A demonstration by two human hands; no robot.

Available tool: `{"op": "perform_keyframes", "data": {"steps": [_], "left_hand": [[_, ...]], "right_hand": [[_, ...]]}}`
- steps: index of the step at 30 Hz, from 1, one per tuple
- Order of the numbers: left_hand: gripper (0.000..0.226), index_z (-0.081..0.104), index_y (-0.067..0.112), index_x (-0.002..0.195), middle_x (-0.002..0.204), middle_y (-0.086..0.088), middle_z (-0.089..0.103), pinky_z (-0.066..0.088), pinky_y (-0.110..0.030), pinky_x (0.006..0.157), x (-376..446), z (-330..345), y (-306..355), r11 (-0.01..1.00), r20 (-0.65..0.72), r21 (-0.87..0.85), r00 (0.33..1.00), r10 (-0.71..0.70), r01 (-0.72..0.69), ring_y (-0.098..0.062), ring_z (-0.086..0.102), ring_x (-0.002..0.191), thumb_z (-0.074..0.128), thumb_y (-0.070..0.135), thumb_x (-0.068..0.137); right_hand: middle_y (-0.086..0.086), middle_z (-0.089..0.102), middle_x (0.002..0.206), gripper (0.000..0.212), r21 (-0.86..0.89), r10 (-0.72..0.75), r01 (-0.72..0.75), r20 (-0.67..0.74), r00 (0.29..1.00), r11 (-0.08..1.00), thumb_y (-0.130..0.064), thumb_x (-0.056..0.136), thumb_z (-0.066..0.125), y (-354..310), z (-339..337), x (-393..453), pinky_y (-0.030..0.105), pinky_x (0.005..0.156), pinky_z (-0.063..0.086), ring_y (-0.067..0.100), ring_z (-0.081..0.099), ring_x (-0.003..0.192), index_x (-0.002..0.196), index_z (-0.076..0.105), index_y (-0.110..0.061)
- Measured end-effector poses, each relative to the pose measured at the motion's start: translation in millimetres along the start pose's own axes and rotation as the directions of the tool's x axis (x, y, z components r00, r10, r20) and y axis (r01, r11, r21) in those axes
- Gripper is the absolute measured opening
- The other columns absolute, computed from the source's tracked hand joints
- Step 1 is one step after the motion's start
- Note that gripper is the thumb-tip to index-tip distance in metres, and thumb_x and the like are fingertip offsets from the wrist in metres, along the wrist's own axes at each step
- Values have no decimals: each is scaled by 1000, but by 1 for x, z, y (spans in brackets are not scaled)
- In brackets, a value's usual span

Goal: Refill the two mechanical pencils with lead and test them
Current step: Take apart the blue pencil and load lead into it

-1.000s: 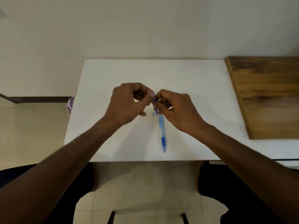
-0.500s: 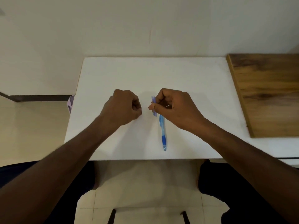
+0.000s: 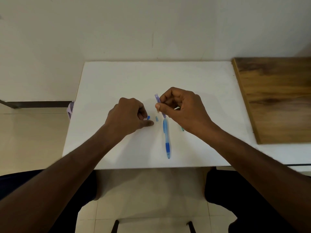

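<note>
My right hand [image 3: 182, 107] pinches a slim purple translucent lead tube [image 3: 157, 100], tilted with its open end up and away from me. My left hand [image 3: 128, 115] holds a small blue cap [image 3: 148, 117] at its fingertips, low over the white table [image 3: 117, 81]. A tiny pale blue piece [image 3: 156, 118] lies between the hands. A blue mechanical pencil [image 3: 167, 140] lies lengthwise on the table, tip toward me, just below the tube. A green tip [image 3: 182, 129], perhaps the other pencil, pokes out from under my right wrist; the rest is hidden.
A dark wooden board [image 3: 276, 98] lies along the table's right side. A pale purple object [image 3: 70, 109] sticks out at the table's left edge. My knees and a stool's legs [image 3: 115, 226] are below the near edge.
My hands met at the tube, then parted. The left hand drew away to the left with the small blue cap and lowered toward the table. The right hand kept the tube.
</note>
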State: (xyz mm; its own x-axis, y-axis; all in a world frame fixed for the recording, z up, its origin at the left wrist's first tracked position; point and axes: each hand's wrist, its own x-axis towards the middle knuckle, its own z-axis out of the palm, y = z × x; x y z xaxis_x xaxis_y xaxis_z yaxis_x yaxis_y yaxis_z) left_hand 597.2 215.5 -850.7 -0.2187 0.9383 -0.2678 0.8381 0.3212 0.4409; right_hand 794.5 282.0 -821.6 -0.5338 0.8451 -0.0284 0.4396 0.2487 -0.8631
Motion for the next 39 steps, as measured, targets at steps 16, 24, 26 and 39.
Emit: {"op": "perform_keyframes", "data": {"steps": [16, 24, 26, 39], "left_hand": [[119, 28, 2, 164, 171, -16, 31, 15, -44, 133, -8, -16, 42, -596, -21, -779, 942, 334, 195, -31, 30, 159, 23, 93, 87], [120, 29, 2, 163, 172, -16, 28, 14, -48, 133, -8, -11, 47, -650, -49, -734, 938, 343, 199, -31, 24, 161, 25, 94, 86], [120, 27, 3, 164, 171, -15, 29, 18, -50, 132, -10, -11, 47, -643, -55, -738, 931, 360, 205, -30, 25, 161, 23, 94, 87], [118, 27, 2, 163, 165, -18, 35, 10, -53, 133, -7, -7, 46, -622, -67, -755, 919, 389, 208, -31, 33, 155, 22, 92, 88]], "right_hand": [[-5, 76, 84, 24, -157, -340, 326, -75, 937, 932, -38, 90, 80, -8, 7, -7, 29, 69, 56, 16, 67, 73, 96, 80, -15], [-32, 61, 86, 16, -169, -446, 434, -39, 894, 885, -35, 89, 80, -17, -3, -3, 2, 73, 45, 1, 63, 79, 104, 76, -31], [-38, 56, 90, 19, -168, -463, 453, -20, 886, 875, -36, 88, 79, -19, -4, -4, 0, 74, 44, -9, 60, 79, 103, 68, -37], [-33, 61, 90, 16, -116, -442, 435, -39, 896, 893, -35, 89, 79, -19, -5, -5, 2, 74, 47, 2, 65, 84, 102, 69, -35]]}}
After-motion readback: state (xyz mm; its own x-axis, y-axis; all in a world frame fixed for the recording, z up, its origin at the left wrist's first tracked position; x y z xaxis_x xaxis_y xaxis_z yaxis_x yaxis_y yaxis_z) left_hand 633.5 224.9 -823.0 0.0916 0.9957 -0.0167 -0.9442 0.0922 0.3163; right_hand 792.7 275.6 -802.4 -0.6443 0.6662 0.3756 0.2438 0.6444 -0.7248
